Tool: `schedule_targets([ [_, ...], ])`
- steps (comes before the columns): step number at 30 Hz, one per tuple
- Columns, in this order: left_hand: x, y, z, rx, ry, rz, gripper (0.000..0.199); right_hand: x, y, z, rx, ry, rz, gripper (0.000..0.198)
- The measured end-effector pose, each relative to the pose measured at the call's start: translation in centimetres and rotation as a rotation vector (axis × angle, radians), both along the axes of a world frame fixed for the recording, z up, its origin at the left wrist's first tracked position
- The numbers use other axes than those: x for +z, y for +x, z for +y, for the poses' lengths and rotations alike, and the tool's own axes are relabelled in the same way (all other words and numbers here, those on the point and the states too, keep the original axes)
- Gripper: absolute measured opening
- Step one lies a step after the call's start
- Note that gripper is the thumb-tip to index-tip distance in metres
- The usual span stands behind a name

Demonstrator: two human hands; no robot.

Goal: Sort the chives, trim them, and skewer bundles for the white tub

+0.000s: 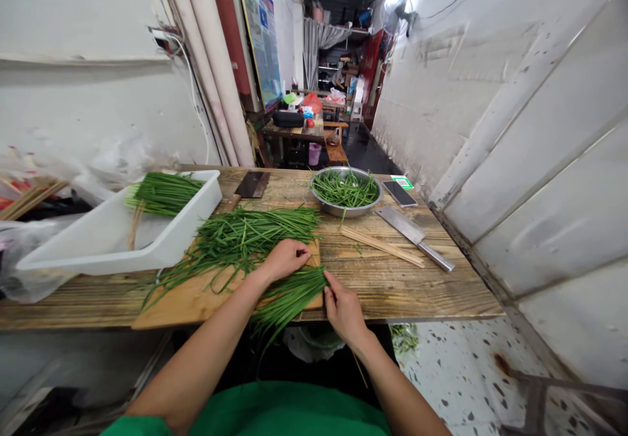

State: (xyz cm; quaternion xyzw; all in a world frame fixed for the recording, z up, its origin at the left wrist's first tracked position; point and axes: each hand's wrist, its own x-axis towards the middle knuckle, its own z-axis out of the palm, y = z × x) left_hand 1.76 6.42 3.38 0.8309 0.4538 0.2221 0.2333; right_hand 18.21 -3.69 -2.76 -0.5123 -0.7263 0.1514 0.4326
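Directly beneath the fingers, a sheaf of slender, glossy green stalks [289, 298] lies fanned over the near edge of a cutting board [196, 292], a smooth slab of pale wood. The left hand [284, 257] is over the sheaf, its fingers curled together; whether they grip any stalk cannot be told. The right hand [345, 308] is at the sheaf's right end, forefinger at the gathered tips and thumb slightly apart from it; the hold of its other fingers cannot be told. Just beyond the left fingers, a looser, tangled heap of similar stalks [255, 230] covers the board's far part. To the right of the right fingers, on a coarse-grained plank table [377, 292], lie thin, pale sticks [383, 246] and a cleaver [407, 228] with a broad metal blade and a rod-like metal handle. Well left of the left fingers, an oblong white tray [147, 262] with flared walls contains a compact green bundle [169, 192]. Beyond the fingers stand a round, shiny metal bowl [346, 211] of short stalks and, right of it, a flat, dark-screened phone [400, 194] beside a green-and-white card [402, 181] bearing a square code. Farthest from the fingers, a blue poster [262, 36] shows lettering too blurred to read.
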Motion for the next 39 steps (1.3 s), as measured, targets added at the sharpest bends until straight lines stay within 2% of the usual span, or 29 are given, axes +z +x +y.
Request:
schedule_targets([
  [26, -0.28, 0.02, -0.14, 0.03, -0.002, -0.025, 0.025, 0.1, -0.02, -0.03, -0.01, -0.031, -0.014, 0.041],
  [36, 0.11, 0.04, -0.29, -0.008, 0.019, -0.008, 0.025, 0.28, -0.08, 0.05, 0.001, -0.048, -0.003, 0.04],
  [39, 0.49, 0.21, -0.73, -0.058, 0.017, -0.001, 0.024, 0.31, -0.13, -0.02, -0.003, -0.051, -0.001, 0.04],
])
